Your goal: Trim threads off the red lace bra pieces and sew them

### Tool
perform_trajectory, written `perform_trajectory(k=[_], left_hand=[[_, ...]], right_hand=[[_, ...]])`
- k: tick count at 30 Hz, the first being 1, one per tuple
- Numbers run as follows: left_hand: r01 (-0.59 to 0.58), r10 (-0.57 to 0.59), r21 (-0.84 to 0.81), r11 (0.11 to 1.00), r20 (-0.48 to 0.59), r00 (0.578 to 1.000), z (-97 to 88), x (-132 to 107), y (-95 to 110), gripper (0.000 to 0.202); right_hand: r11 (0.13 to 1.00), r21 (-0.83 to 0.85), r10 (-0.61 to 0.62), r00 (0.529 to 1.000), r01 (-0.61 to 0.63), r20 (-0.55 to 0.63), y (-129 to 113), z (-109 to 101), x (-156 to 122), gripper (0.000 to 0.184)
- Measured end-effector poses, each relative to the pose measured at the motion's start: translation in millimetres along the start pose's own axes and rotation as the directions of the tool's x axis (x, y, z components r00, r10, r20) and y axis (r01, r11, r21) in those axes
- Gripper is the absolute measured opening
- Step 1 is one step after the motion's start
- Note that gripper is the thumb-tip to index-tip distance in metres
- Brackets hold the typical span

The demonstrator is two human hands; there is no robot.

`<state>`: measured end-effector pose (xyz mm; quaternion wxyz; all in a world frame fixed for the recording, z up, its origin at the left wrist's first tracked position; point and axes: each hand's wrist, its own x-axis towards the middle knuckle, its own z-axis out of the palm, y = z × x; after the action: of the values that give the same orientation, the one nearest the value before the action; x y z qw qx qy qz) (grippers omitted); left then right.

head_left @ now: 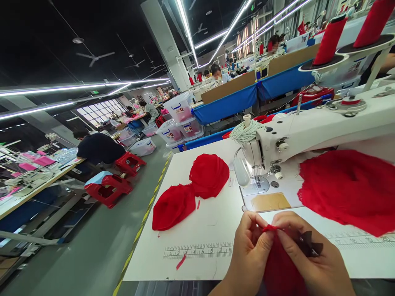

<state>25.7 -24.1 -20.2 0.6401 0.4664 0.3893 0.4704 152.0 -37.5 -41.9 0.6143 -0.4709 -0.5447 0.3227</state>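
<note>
Pinched between both hands at the table's front edge is a piece of red fabric (279, 267), its lower part hanging down. My left hand (251, 250) grips the fabric's upper edge between thumb and fingers. Close beside it, my right hand (308, 255) pinches the same edge. A small black tool (310, 244) is tucked in my right hand; its kind is mostly hidden. Two rounded red fabric pieces (210, 174) lie joined to the left. More red fabric (348, 189) is spread on the right, under the arm of the white sewing machine (308, 131).
A printed ruler (197, 250) runs along the white tabletop (154, 267), with red scraps and loose threads nearby. Red thread cones (331, 39) stand behind the machine. Clear plastic bins (179, 107), red stools (108, 189) and a seated person (100, 148) are beyond the table.
</note>
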Motion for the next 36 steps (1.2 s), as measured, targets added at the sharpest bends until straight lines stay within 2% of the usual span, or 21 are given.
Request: perform_trajectory(k=[3, 5, 9, 13, 17, 19, 22, 25, 30, 36], left_hand=[[0.013, -0.009, 0.144, 0.99, -0.024, 1.0, -4.0, -1.5, 8.2, 0.034], [-0.013, 0.021, 0.3, 0.954, -0.023, 1.0, -8.3, -0.9, 16.2, 0.027], [-0.077, 0.076, 0.554, 0.829, 0.024, 0.997, -15.3, 0.4, 27.8, 0.018], [-0.089, 0.061, 0.649, 0.755, 0.066, 0.996, -16.1, 0.5, 31.5, 0.013], [-0.049, 0.023, 0.69, 0.722, 0.047, 0.999, -14.8, 2.2, 35.0, 0.01], [-0.006, -0.017, 0.694, 0.72, 0.026, 1.0, -15.3, 3.6, 36.0, 0.021], [0.007, -0.054, 0.606, 0.795, 0.059, 0.997, -17.3, 5.5, 33.5, 0.031], [-0.02, -0.025, 0.506, 0.862, 0.081, 0.996, -18.2, 6.0, 25.9, 0.04], [0.023, -0.044, 0.476, 0.879, 0.032, 0.999, -15.4, 1.8, 14.5, 0.031], [0.049, -0.048, 0.455, 0.889, -0.014, 0.999, -13.7, 0.5, 18.6, 0.026]], right_hand=[[0.979, 0.069, 0.195, 0.98, -0.192, -0.044, -5.7, 4.6, -3.4, 0.011], [0.96, 0.092, 0.27, 0.962, -0.265, -0.038, -9.5, 6.0, -3.7, 0.014], [0.944, 0.093, 0.318, 0.948, -0.317, -0.003, -14.1, 5.0, 1.6, 0.024], [0.941, 0.031, 0.336, 0.941, -0.337, 0.04, -13.7, 4.5, 7.8, 0.023], [0.947, 0.005, 0.322, 0.946, -0.322, 0.027, -13.8, 6.0, 8.8, 0.024], [0.943, 0.033, 0.332, 0.943, -0.331, -0.014, -14.1, 6.8, 7.7, 0.023], [0.944, 0.049, 0.329, 0.941, -0.326, -0.075, -12.7, 8.0, 5.1, 0.021], [0.958, 0.028, 0.287, 0.954, -0.285, -0.087, -9.7, 9.2, 2.3, 0.021], [0.955, 0.016, 0.295, 0.951, -0.295, -0.088, -8.6, 11.4, 0.7, 0.023], [0.927, 0.094, 0.372, 0.922, -0.364, -0.105, -11.9, 17.5, 0.7, 0.022]])
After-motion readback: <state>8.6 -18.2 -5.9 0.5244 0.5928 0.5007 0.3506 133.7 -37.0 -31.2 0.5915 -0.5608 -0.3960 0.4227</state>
